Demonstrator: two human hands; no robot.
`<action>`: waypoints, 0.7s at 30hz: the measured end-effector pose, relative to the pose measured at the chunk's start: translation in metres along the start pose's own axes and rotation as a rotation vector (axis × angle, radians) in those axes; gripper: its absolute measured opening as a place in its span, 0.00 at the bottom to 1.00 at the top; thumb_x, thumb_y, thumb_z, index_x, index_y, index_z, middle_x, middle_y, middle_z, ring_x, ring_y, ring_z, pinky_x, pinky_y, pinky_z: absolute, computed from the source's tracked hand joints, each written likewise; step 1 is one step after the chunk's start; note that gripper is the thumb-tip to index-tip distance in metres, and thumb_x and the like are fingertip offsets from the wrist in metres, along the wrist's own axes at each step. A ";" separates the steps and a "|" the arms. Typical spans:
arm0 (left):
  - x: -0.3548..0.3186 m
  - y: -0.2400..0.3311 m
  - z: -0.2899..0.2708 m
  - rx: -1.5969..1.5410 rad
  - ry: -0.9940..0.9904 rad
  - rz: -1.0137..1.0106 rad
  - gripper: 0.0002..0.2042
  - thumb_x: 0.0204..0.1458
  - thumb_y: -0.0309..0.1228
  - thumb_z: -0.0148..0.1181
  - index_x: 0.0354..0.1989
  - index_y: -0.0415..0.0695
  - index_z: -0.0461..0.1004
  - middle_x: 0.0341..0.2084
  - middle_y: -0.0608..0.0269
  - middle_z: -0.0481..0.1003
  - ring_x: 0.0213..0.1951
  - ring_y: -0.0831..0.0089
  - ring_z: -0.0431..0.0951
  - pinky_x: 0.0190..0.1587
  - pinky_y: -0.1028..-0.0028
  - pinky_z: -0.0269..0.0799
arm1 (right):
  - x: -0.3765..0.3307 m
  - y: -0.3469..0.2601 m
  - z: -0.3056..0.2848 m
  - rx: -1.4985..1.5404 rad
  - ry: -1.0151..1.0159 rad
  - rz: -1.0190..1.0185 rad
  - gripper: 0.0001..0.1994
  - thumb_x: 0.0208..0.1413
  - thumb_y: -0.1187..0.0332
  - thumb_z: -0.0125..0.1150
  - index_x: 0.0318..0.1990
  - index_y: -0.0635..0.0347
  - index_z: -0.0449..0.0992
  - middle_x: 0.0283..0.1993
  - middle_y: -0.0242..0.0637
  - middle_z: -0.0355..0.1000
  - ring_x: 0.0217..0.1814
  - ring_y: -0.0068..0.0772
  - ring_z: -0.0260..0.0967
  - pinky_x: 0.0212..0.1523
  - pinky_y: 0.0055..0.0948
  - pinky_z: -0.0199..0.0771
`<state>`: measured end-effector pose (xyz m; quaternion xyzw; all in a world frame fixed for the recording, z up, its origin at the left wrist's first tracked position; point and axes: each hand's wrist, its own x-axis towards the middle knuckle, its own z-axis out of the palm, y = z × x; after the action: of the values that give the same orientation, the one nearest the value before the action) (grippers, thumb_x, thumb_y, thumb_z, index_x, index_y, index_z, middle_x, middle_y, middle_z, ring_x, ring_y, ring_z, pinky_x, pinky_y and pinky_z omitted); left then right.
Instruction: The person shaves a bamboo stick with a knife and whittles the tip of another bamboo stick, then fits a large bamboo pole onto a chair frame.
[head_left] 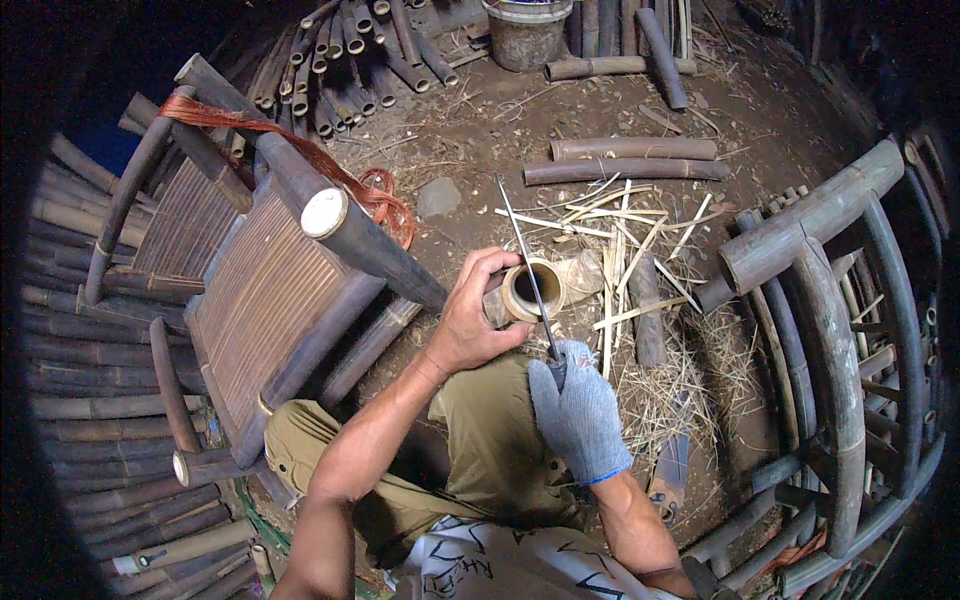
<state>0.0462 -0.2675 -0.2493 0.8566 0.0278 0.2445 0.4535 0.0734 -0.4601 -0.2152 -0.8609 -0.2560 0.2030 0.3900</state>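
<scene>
My bare left hand grips a short bamboo tube, its round open end facing up, with fingers on the far side and thumb on the near side. My right hand, in a grey knitted glove, is closed around the dark handle of a long thin knife. The narrow blade lies across the tube's mouth and points away from me; whether it touches the rim I cannot tell. A pale, rough piece of wood shows beside the tube. Both hands are just beyond my knees.
On the left stands a bamboo chair with an orange strap. Split strips and shavings litter the ground. Beyond lie two bamboo lengths and a bucket. A bamboo frame stands right; a flat blade lies near my right forearm.
</scene>
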 end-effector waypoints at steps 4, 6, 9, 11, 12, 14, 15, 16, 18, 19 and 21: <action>0.000 0.000 0.000 0.001 -0.001 -0.003 0.37 0.35 0.25 0.75 0.57 0.40 0.63 0.53 0.52 0.63 0.58 0.62 0.69 0.61 0.67 0.68 | 0.000 0.000 -0.001 0.011 -0.018 0.034 0.16 0.63 0.55 0.54 0.41 0.62 0.69 0.34 0.57 0.74 0.39 0.64 0.74 0.37 0.53 0.73; 0.000 -0.001 0.001 0.002 0.003 -0.003 0.37 0.35 0.25 0.75 0.57 0.40 0.63 0.53 0.53 0.63 0.58 0.62 0.69 0.62 0.67 0.69 | 0.000 0.000 -0.001 0.009 -0.005 0.020 0.16 0.63 0.55 0.55 0.41 0.62 0.69 0.34 0.57 0.74 0.39 0.65 0.74 0.37 0.53 0.73; -0.001 -0.002 0.002 -0.004 0.003 -0.011 0.37 0.35 0.25 0.75 0.58 0.40 0.63 0.54 0.53 0.63 0.57 0.62 0.70 0.62 0.68 0.69 | 0.000 0.000 -0.002 0.011 -0.011 0.023 0.16 0.63 0.55 0.55 0.41 0.62 0.69 0.34 0.58 0.74 0.39 0.65 0.74 0.37 0.53 0.73; -0.001 -0.002 0.002 -0.007 0.002 -0.013 0.37 0.35 0.24 0.75 0.58 0.40 0.63 0.53 0.53 0.63 0.57 0.62 0.70 0.62 0.68 0.69 | 0.000 0.000 -0.002 0.010 -0.016 0.021 0.16 0.63 0.55 0.55 0.41 0.62 0.69 0.33 0.58 0.74 0.39 0.65 0.74 0.36 0.52 0.73; -0.001 -0.002 0.002 -0.011 0.003 -0.012 0.37 0.35 0.24 0.75 0.58 0.40 0.63 0.53 0.53 0.63 0.58 0.62 0.70 0.62 0.68 0.69 | 0.000 0.000 -0.003 0.007 -0.018 0.020 0.16 0.63 0.55 0.55 0.41 0.62 0.69 0.33 0.57 0.74 0.39 0.65 0.74 0.36 0.52 0.73; -0.001 -0.001 0.001 -0.006 0.002 -0.011 0.37 0.35 0.24 0.75 0.57 0.40 0.63 0.53 0.53 0.63 0.58 0.62 0.70 0.62 0.68 0.69 | 0.000 0.000 -0.003 -0.002 -0.024 0.023 0.16 0.63 0.55 0.55 0.41 0.61 0.69 0.33 0.57 0.74 0.39 0.65 0.74 0.36 0.52 0.73; -0.001 -0.001 0.001 0.003 -0.001 -0.012 0.37 0.35 0.24 0.75 0.57 0.40 0.63 0.53 0.53 0.63 0.58 0.62 0.70 0.62 0.67 0.69 | 0.000 0.000 -0.003 -0.007 -0.030 0.028 0.16 0.63 0.55 0.55 0.41 0.61 0.69 0.33 0.57 0.74 0.38 0.65 0.73 0.36 0.52 0.73; -0.001 -0.001 0.001 0.004 -0.001 -0.017 0.37 0.35 0.24 0.75 0.57 0.40 0.63 0.53 0.53 0.63 0.58 0.62 0.69 0.62 0.67 0.69 | 0.000 0.000 -0.004 -0.011 -0.038 0.045 0.16 0.63 0.55 0.55 0.40 0.61 0.69 0.33 0.57 0.74 0.38 0.65 0.73 0.36 0.52 0.73; -0.001 -0.001 0.001 0.006 0.001 -0.015 0.37 0.35 0.24 0.75 0.57 0.40 0.63 0.53 0.53 0.63 0.58 0.62 0.69 0.62 0.68 0.68 | 0.000 0.000 -0.004 0.013 -0.022 0.023 0.16 0.63 0.55 0.55 0.40 0.61 0.69 0.32 0.57 0.74 0.38 0.64 0.73 0.35 0.52 0.73; -0.002 -0.001 0.001 -0.007 0.003 -0.014 0.37 0.35 0.24 0.75 0.57 0.40 0.63 0.53 0.53 0.63 0.58 0.63 0.69 0.62 0.68 0.68 | 0.000 -0.001 -0.004 0.027 -0.031 0.046 0.16 0.63 0.55 0.55 0.39 0.62 0.69 0.32 0.57 0.74 0.37 0.64 0.73 0.35 0.52 0.73; -0.002 -0.002 0.002 -0.029 0.016 -0.022 0.37 0.34 0.24 0.75 0.57 0.40 0.63 0.53 0.53 0.64 0.57 0.63 0.69 0.62 0.68 0.67 | 0.000 -0.001 -0.005 0.015 -0.015 0.017 0.16 0.63 0.55 0.55 0.39 0.62 0.69 0.32 0.57 0.74 0.38 0.64 0.73 0.35 0.52 0.72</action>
<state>0.0453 -0.2685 -0.2525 0.8476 0.0372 0.2469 0.4682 0.0754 -0.4621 -0.2112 -0.8586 -0.2503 0.2145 0.3927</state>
